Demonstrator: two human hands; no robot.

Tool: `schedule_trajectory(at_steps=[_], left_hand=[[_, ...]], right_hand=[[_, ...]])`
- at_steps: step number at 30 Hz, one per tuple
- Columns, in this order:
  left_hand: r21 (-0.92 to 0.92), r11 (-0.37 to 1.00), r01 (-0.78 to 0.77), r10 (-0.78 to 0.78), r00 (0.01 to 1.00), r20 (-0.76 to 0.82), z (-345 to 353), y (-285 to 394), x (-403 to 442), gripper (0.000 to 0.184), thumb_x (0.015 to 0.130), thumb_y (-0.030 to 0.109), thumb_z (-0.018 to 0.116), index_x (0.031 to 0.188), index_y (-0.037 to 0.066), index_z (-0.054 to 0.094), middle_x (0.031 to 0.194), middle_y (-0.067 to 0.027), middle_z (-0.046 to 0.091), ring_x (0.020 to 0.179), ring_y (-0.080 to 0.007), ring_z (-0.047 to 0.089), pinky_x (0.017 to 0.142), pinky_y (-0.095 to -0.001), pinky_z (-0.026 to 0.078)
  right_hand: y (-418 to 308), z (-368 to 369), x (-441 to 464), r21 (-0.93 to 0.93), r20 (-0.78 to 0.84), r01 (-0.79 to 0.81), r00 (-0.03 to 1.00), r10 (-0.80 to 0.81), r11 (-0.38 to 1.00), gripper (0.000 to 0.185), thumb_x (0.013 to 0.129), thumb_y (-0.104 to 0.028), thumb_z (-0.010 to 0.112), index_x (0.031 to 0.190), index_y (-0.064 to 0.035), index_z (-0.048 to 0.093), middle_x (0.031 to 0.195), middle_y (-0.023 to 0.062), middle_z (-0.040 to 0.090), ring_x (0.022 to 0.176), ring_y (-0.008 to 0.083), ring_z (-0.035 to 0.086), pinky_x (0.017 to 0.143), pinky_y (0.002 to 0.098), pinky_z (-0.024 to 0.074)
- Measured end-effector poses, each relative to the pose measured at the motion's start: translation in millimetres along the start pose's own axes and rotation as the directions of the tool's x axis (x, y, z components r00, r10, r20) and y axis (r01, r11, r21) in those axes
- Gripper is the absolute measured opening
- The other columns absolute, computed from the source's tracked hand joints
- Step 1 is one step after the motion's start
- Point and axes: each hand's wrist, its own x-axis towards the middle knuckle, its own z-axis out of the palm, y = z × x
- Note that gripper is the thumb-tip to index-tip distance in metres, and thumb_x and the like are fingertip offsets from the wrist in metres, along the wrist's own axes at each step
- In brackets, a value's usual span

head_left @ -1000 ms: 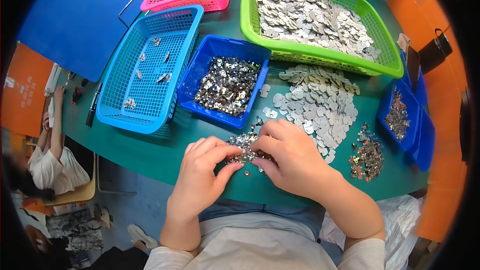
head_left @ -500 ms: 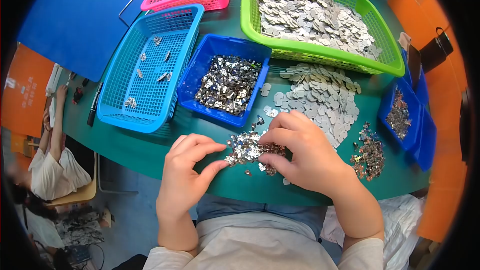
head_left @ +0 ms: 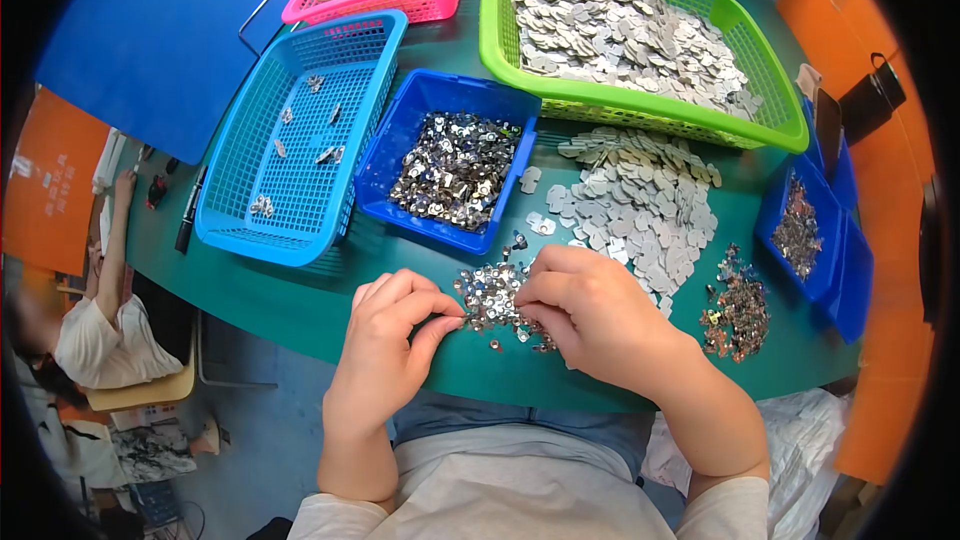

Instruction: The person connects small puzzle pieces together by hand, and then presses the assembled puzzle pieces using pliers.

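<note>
A pile of small metal parts (head_left: 486, 292) is located on the green table (head_left: 285, 308), between the two hands. The left hand (head_left: 385, 340) is positioned at the pile's left edge, with thumb and fingertips pinched together. The right hand (head_left: 605, 310) is placed over the pile's right side, its thumb and forefinger drawn together. Whether a part is gripped by either hand cannot be determined. Beyond the pile, similar parts are contained in the blue bin (head_left: 379, 178); flat plates (head_left: 640, 202) are heaped beside it, below the green basket (head_left: 660, 118).
</note>
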Motion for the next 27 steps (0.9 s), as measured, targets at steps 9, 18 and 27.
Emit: schedule_trajectory(at_steps=[9, 18, 27], left_hand=[[-0.029, 1.000, -0.006, 0.006, 1.000, -0.017, -0.9, 0.5, -1.1, 0.007, 0.080, -0.004, 0.069, 0.084, 0.000, 0.065, 0.084, -0.0095, 0.063, 0.082, -0.0255, 0.060, 0.078, -0.0348, 0.046], [-0.227, 0.972, -0.051, 0.045, 0.998, -0.032, 4.1, 7.0, 1.8, 0.007, 0.081, -0.007, 0.067, 0.086, -0.002, 0.064, 0.085, -0.0108, 0.065, 0.081, -0.0218, 0.062, 0.071, -0.0310, 0.048], [-0.270, 0.959, -0.081, 0.051, 0.992, -0.115, 14.0, 3.9, 2.8, 0.013, 0.081, -0.003, 0.071, 0.093, 0.001, 0.074, 0.085, -0.0102, 0.073, 0.075, -0.0237, 0.064, 0.069, -0.0323, 0.051]], right_hand=[[-6.7, 9.3, 2.8, 0.017, -0.149, 0.152, 0.978, -0.148, 0.988, 0.016, 0.079, -0.006, 0.076, 0.094, -0.0043, 0.071, 0.091, 0.0079, 0.062, 0.088, 0.0280, 0.059, 0.075, 0.0386, 0.0490], [-7.1, 24.3, 4.3, 0.034, -0.190, 0.230, 0.957, -0.220, 0.973, 0.017, 0.078, -0.008, 0.077, 0.095, -0.0068, 0.072, 0.092, 0.0051, 0.063, 0.086, 0.0257, 0.058, 0.076, 0.0384, 0.0462], [-4.6, 12.6, 4.6, 0.020, -0.186, 0.176, 0.968, -0.169, 0.984, 0.010, 0.078, -0.008, 0.078, 0.086, -0.0081, 0.073, 0.081, 0.0030, 0.063, 0.081, 0.0238, 0.058, 0.075, 0.0384, 0.0433]])
